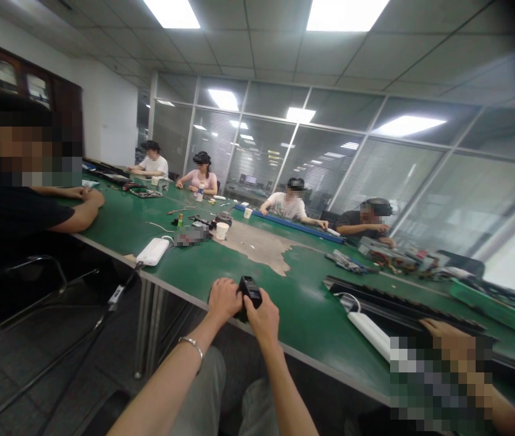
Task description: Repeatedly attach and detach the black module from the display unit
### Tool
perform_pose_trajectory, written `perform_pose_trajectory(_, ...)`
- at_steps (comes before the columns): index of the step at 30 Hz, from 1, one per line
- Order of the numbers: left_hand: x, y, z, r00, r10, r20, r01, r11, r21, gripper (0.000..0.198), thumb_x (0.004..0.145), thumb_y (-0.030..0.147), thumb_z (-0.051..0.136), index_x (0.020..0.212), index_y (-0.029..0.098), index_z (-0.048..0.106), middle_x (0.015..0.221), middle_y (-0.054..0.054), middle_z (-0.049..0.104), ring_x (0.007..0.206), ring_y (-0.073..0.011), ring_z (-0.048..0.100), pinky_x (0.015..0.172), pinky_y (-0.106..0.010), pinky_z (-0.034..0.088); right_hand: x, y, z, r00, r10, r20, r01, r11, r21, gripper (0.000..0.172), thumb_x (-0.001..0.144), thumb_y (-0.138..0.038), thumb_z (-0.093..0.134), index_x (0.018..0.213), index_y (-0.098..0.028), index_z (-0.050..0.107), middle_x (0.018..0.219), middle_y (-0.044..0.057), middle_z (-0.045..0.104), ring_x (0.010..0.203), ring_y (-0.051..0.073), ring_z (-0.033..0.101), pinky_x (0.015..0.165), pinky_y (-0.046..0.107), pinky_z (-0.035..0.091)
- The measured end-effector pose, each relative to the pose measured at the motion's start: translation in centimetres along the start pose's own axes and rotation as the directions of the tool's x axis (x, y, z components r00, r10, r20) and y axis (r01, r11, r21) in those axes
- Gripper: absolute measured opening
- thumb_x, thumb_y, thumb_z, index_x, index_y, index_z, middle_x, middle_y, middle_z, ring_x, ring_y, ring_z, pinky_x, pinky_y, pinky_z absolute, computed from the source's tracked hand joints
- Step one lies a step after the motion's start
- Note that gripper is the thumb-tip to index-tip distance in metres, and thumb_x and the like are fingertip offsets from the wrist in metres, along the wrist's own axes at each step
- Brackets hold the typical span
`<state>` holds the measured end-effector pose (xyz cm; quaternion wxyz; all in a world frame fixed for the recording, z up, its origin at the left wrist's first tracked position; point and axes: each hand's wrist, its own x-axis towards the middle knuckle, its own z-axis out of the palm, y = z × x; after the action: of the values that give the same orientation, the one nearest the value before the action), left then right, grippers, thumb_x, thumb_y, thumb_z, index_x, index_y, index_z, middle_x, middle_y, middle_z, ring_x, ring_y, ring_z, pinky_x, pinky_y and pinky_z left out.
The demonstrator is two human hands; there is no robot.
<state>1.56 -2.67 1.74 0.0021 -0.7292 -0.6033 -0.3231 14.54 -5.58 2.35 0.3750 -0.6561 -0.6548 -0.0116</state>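
Green-topped counter [185, 275] fills a glass-walled office; a white oblong power strip [152, 251] lies near its left side. The left hand [223, 300] and right hand [262, 321] hold a small black boxy device [249, 289] up between them, fingers curled close for a two-sided grip. Another white power strip [369, 333] lies nearer right.

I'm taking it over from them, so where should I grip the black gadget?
Grip the black gadget by its exposed top end, coming from above: the left hand and right hand wrap its lower part, leaving only that squared end free.
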Motion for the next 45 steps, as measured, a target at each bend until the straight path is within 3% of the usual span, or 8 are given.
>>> perform_pose_trajectory(11, -0.2, 0.5, -0.4, 0.999, -0.023, -0.028, 0.023, 0.999, 0.022, 0.023, 0.087, 0.031, 0.051, 0.088, 0.021, 0.073, 0.104, -0.009, 0.067, 0.109, -0.0234, 0.055, 0.1, -0.036, 0.036, 2.0, -0.8, -2.7, 0.997, 0.015, -0.073, -0.012, 0.999, 0.03, 0.056, 0.085, -0.048, 0.05, 0.127, -0.012, 0.055, 0.114, 0.014, 0.066, 0.102, 0.024, 0.063, 0.087, 0.03, 0.043)
perform_pose_trajectory(21, -0.1, 0.6, -0.3, 0.999, -0.017, -0.037, 0.018, 1.0, 0.015, 0.023, 0.086, 0.032, 0.053, 0.087, 0.022, 0.073, 0.104, -0.008, 0.067, 0.11, -0.0241, 0.053, 0.103, -0.04, 0.031, 3.3, 1.5, -4.7, 0.989, 0.047, -0.141, -0.049, 0.999, -0.004, 0.052, 0.084, -0.046, 0.053, 0.126, -0.015, 0.057, 0.111, 0.011, 0.067, 0.1, 0.025, 0.064, 0.085, 0.031, 0.044)
perform_pose_trajectory(28, -0.2, 0.7, -0.5, 0.999, -0.037, -0.027, 0.038, 0.999, 0.022, 0.023, 0.086, 0.034, 0.053, 0.089, 0.023, 0.073, 0.108, -0.008, 0.067, 0.118, -0.0268, 0.047, 0.108, -0.046, 0.022, 2.7, 5.2, -4.2, 0.982, 0.163, -0.095, -0.163, 0.987, 0.006, 0.056, 0.082, -0.045, 0.055, 0.127, -0.012, 0.056, 0.114, 0.014, 0.066, 0.105, 0.027, 0.062, 0.089, 0.033, 0.044)
perform_pose_trajectory(33, -0.2, 0.9, -0.6, 0.999, -0.036, -0.014, 0.036, 0.999, 0.027, 0.024, 0.087, 0.033, 0.052, 0.089, 0.023, 0.073, 0.111, -0.008, 0.066, 0.118, -0.0265, 0.046, 0.108, -0.046, 0.022, 1.7, 7.2, -3.3, 0.988, 0.149, -0.043, -0.148, 0.989, 0.015, 0.055, 0.081, -0.045, 0.054, 0.127, -0.013, 0.056, 0.114, 0.013, 0.066, 0.106, 0.026, 0.062, 0.089, 0.033, 0.044)
perform_pose_trajectory(37, -0.2, 0.9, -0.6, 0.999, -0.035, -0.013, 0.035, 0.999, 0.035, 0.023, 0.087, 0.033, 0.052, 0.089, 0.023, 0.073, 0.111, -0.008, 0.066, 0.117, -0.0263, 0.047, 0.108, -0.045, 0.024, 1.3, 8.3, -2.6, 0.993, 0.119, -0.011, -0.119, 0.993, -0.015, 0.062, 0.081, -0.047, 0.055, 0.131, -0.011, 0.052, 0.121, 0.014, 0.063, 0.11, 0.027, 0.06, 0.094, 0.034, 0.042)
perform_pose_trajectory(42, 0.0, 0.7, -0.2, 1.0, -0.023, -0.001, 0.023, 0.999, 0.039, 0.024, 0.086, 0.035, 0.053, 0.09, 0.022, 0.072, 0.112, -0.009, 0.065, 0.118, -0.0269, 0.047, 0.106, -0.044, 0.026, 1.5, 8.7, -2.5, 0.984, 0.16, -0.073, -0.167, 0.981, -0.097, 0.089, 0.077, -0.06, 0.058, 0.139, 0.001, 0.039, 0.129, 0.025, 0.054, 0.119, 0.031, 0.054, 0.096, 0.035, 0.041)
perform_pose_trajectory(45, 0.1, 0.7, 0.0, 1.0, -0.025, 0.017, 0.024, 0.998, 0.054, 0.025, 0.084, 0.037, 0.055, 0.097, 0.023, 0.071, 0.118, -0.009, 0.063, 0.121, -0.0283, 0.043, 0.106, -0.045, 0.025, 1.6, 8.6, -2.8, 0.982, 0.187, -0.033, -0.19, 0.973, -0.132, 0.083, 0.077, -0.062, 0.056, 0.134, -0.003, 0.047, 0.118, 0.022, 0.062, 0.111, 0.03, 0.059, 0.09, 0.035, 0.043)
